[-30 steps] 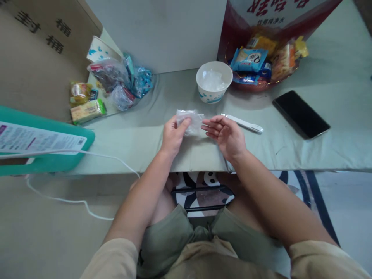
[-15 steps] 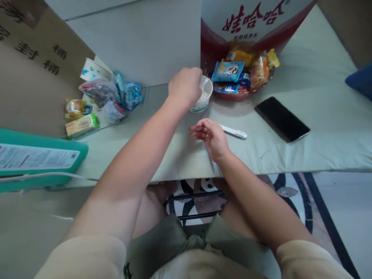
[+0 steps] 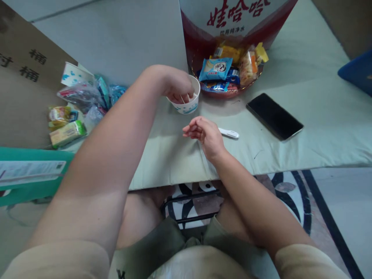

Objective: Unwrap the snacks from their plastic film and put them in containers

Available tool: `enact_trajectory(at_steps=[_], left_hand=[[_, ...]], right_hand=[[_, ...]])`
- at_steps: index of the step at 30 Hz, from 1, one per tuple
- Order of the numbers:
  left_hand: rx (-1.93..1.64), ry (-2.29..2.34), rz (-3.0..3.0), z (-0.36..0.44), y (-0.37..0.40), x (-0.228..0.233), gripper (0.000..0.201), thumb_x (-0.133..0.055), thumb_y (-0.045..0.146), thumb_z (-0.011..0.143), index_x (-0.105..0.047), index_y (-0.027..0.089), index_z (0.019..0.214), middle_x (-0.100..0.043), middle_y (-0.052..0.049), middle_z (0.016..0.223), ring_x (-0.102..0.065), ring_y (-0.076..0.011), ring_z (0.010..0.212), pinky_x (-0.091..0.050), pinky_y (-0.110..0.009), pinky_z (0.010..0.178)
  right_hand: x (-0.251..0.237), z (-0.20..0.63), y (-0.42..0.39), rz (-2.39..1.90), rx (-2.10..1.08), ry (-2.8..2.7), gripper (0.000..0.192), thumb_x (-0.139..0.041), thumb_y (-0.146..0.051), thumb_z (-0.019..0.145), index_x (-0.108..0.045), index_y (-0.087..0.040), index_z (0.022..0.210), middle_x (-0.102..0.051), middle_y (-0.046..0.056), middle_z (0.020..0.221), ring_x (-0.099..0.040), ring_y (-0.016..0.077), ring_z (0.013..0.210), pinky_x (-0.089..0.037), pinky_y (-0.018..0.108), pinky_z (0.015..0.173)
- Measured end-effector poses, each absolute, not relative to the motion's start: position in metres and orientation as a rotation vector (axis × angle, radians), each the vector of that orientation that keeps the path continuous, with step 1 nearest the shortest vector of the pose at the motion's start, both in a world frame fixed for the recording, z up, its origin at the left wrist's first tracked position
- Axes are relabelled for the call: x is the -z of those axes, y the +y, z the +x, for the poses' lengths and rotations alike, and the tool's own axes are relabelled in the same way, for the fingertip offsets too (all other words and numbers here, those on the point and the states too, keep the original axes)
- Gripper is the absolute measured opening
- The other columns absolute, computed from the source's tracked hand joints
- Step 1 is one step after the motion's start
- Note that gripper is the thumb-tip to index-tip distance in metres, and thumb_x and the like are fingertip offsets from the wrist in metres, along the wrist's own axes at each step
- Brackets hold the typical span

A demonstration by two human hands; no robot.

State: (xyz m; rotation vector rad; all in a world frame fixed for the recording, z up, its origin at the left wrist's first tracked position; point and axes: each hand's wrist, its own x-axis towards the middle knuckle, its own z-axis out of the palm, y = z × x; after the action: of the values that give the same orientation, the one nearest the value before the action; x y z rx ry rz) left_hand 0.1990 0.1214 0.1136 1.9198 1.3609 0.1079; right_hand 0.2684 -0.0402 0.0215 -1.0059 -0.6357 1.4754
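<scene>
My left hand [image 3: 180,86] reaches down into a white paper cup [image 3: 187,108] with a blue pattern. Its fingers are bent together below the rim, and thin whitish bits show at the fingertips; what they grip is not clear. My right hand [image 3: 205,135] hovers near the front of the cup, loosely curved with nothing in it. Beside that hand a slim white handled object [image 3: 229,133] lies on the cloth, its other end hidden behind the hand.
A red-tinted bowl [image 3: 229,94] of wrapped snacks stands right of the cup, before a white-and-red box [image 3: 197,27]. A black phone [image 3: 274,116] lies to the right. On the left are snack packets [image 3: 68,133], plastic bags [image 3: 81,95], another paper cup [image 3: 76,74] and a green container [image 3: 31,174].
My left hand has gone from a fist beside the cup's rim to fingers down inside the cup. My right hand has hardly moved. The view has shifted slightly.
</scene>
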Motion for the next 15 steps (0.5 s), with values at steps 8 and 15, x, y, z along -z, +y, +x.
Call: enact_trajectory(at_steps=[8, 15], left_hand=[[-0.437, 1.436, 2.044, 0.124, 0.110, -0.160, 0.029, -0.048, 0.005, 0.091, -0.073, -0.002, 0.104, -0.071, -0.006, 0.083, -0.074, -0.0164, 0.082, -0.057, -0.049, 0.096], [-0.759, 1.968, 1.901, -0.007, 0.155, -0.087, 0.031, -0.078, -0.003, 0.063, -0.066, 0.013, 0.086, -0.071, -0.005, 0.099, -0.056, -0.0292, 0.118, -0.029, -0.065, 0.124]], right_hand=[[-0.010, 0.251, -0.044, -1.098, -1.444, -0.718, 0.030, -0.064, -0.051, 0.071, -0.058, -0.022, 0.076, -0.073, -0.001, 0.068, -0.067, 0.0125, 0.059, -0.046, 0.026, 0.061], [0.000, 0.237, -0.045, -1.167, -1.460, -0.850, 0.028, -0.067, -0.048, 0.074, -0.059, -0.022, 0.077, -0.066, -0.003, 0.064, -0.063, 0.0107, 0.056, -0.048, 0.026, 0.061]])
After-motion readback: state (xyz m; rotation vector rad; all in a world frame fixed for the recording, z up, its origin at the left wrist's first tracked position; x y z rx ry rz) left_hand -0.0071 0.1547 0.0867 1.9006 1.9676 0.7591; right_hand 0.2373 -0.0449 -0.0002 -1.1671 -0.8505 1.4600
